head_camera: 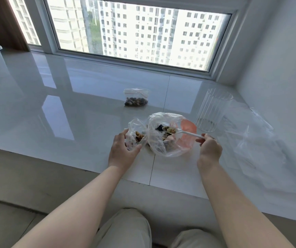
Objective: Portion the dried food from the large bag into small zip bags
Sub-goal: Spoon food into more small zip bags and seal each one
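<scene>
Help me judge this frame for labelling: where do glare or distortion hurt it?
Head view: window glare streaks the glossy sill; the window frame bows from the wide lens; the clear cup and flat empty bags nearly vanish; spoon and food stay sharp.

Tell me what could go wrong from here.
1. The spoon is heaped, and the right hand pinches only its handle tip; pieces may drop short of the small bag.
2. The left hand holds that limp bag; its mouth may fold shut.
3. The glass stands near the right hand.
</scene>
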